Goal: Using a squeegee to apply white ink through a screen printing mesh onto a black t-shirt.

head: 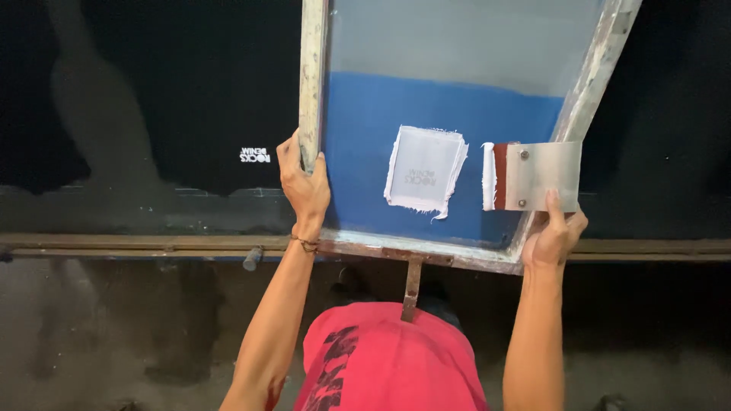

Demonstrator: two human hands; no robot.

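My left hand (303, 181) grips the left wooden bar of a screen-printing frame (311, 84), whose mesh is blue in its lower half with a pale square stencil patch (425, 169) ringed in white ink. My right hand (553, 234) holds the frame's lower right corner together with a metal-handled squeegee (533, 176), which lies on the mesh to the right of the patch, its blade edge coated in white ink. The frame is tilted over a long black cloth (175, 106) on the table.
A small white print (255, 155) shows on the black cloth to the left of the frame. A rusty metal rail (129, 245) runs along the table's near edge, with a bracket (412, 285) hanging from the frame. My red shirt (388, 358) is below.
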